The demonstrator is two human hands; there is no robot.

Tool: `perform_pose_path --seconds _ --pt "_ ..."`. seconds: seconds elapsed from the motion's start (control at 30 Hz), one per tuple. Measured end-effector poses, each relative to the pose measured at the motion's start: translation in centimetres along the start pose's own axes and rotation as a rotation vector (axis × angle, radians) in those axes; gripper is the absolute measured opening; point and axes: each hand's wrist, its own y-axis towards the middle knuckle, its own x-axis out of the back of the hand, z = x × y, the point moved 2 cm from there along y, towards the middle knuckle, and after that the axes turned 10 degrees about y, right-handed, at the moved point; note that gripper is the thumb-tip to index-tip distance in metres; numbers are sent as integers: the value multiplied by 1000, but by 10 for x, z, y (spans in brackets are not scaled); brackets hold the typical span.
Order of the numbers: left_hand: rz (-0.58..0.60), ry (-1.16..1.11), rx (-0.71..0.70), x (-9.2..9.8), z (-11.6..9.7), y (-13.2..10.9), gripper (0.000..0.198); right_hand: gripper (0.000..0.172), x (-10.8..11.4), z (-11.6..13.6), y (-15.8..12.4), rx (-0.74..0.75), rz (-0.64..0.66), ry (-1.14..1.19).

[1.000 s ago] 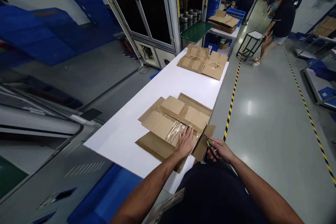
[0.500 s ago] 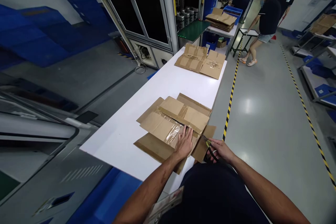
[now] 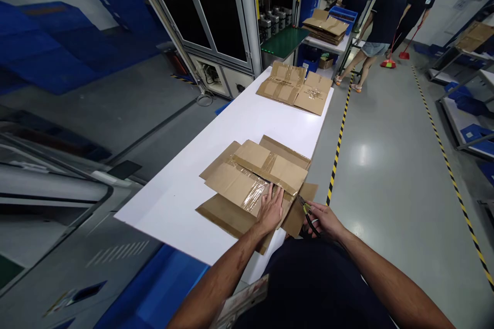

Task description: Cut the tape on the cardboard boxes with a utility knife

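A flattened cardboard box with glossy packing tape lies on the white table, its flaps spread out. My left hand rests on it with the fingers stretched out, the fingertips near the edge of a raised flap. In my right hand is a pair of pliers with black and yellow-green handles. The jaws touch or nearly touch the right edge of the cardboard; I cannot tell whether they grip it.
Another flattened box lies at the table's far end. More folded cardboard is stacked on a shelf beyond. A machine cabinet stands behind the table. On the right, a person walks in the taped aisle near red brooms.
Both my hands and the cardboard stay almost in place. In the aisle, the walking person has shifted left, and red brooms by another person have come into view.
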Motion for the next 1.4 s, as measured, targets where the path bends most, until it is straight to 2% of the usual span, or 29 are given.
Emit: perform_pose_path --seconds 0.2,0.43,0.67,0.93,1.4 --pt "6 -10 1 -1 1 0 68 51 5 8 2 -17 9 -67" --pt "16 -2 17 0 3 2 69 34 -5 14 13 64 -51 -102" --pt "-13 18 48 0 4 4 68 50 -8 18 14 -62 21 35" --pt "-23 19 50 1 4 1 67 52 -5 8 11 -32 35 73" --pt "-11 -19 52 1 4 4 69 50 -13 15 4 -38 5 25"
